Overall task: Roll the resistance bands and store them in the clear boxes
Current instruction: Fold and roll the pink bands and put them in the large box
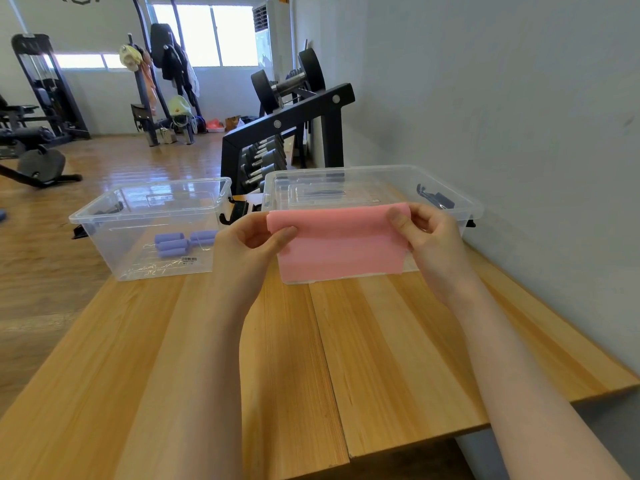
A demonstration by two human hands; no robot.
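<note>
While you hold the pink band (337, 242) flat in the air, get its top edge even before you turn it, because a crooked start likely gives a cone instead of a tidy roll. Keep light tension between your two hands so the sheet stays smooth, then curl the top edge over tightly and feed the rest in with small, equal turns on both sides. Lowering it to the table (311, 358) would probably give you a firmer surface to roll against.

Your left hand (249, 244) pinches the band's upper left corner, thumb on the near face and curled fingers behind it. Your right hand (429, 233) pinches the upper right corner the same way, thumb pressed on the front and the other fingers tucked behind. The band stretches between them and hangs down, its lower edge free and apart from your fingers.

It hangs in front of the right box (464, 202), above the table and not yet in any box. That box looks to hold no rolls, though the band hides part of it. The left box (104, 223) already holds several purple rolls (181, 242).
</note>
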